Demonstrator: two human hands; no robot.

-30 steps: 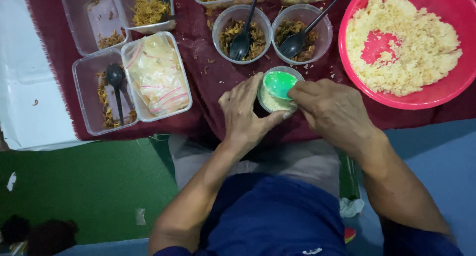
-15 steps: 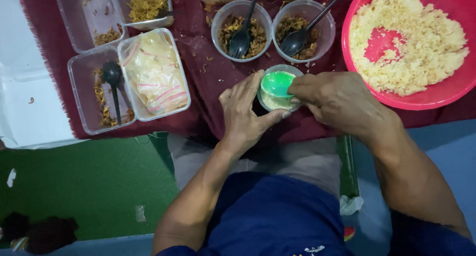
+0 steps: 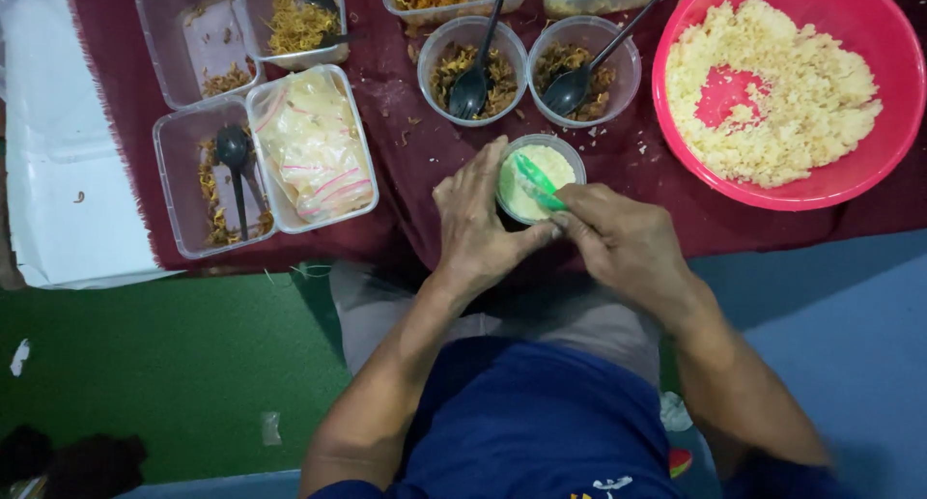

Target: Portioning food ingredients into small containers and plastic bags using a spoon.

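A small round clear cup point(image 3: 537, 176) filled with pale yellow rice stands on the dark red cloth point(image 3: 406, 161) near its front edge. My left hand point(image 3: 475, 224) wraps around the cup's left side. My right hand point(image 3: 618, 238) grips a green spoon point(image 3: 537, 181), whose bowl lies tilted on top of the rice in the cup. A large pink bowl point(image 3: 874, 84) of the same rice sits at the right, with a bare patch in its middle.
Two round cups point(image 3: 471, 70) point(image 3: 583, 66) of brown fried topping, each with a black spoon, stand behind the rice cup. Rectangular clear tubs point(image 3: 212, 175) and a bagged tub point(image 3: 311, 143) sit at the left. A white sheet point(image 3: 58, 171) lies at the far left.
The green spoon covered the cup's top flat before; now it is tilted on edge and the pale rice under it shows. Both hands have stayed at the cup.
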